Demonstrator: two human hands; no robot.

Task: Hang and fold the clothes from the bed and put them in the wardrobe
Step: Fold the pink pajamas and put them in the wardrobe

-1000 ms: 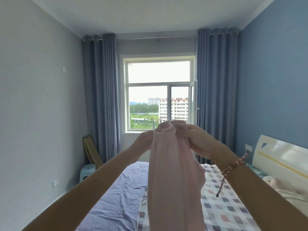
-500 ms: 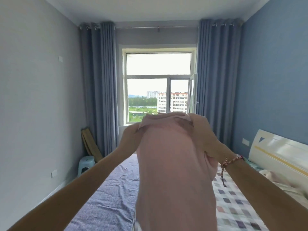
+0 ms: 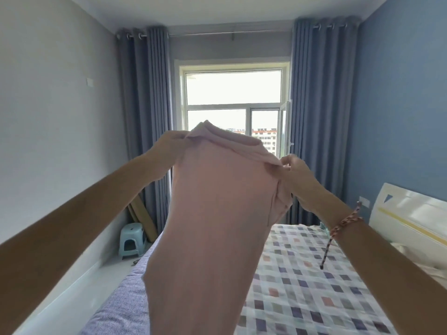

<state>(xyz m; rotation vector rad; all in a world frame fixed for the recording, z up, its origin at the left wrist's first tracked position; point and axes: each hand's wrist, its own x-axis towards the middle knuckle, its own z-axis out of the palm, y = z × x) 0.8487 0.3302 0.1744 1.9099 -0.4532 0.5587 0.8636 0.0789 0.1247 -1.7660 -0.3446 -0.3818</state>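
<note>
Our hands now stand wider apart than a moment ago, spreading the top edge of the pink garment [image 3: 217, 213]. Our left hand [image 3: 172, 144] pinches one corner, our right hand [image 3: 295, 170] pinches the other. The pink garment hangs in the air above the bed [image 3: 309, 281], in front of the window [image 3: 232, 93].

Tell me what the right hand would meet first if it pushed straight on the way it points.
The right hand pinches the pale pink fabric garment, so it meets that first. Beyond, probably the white-framed window, though depth is unclear.
</note>
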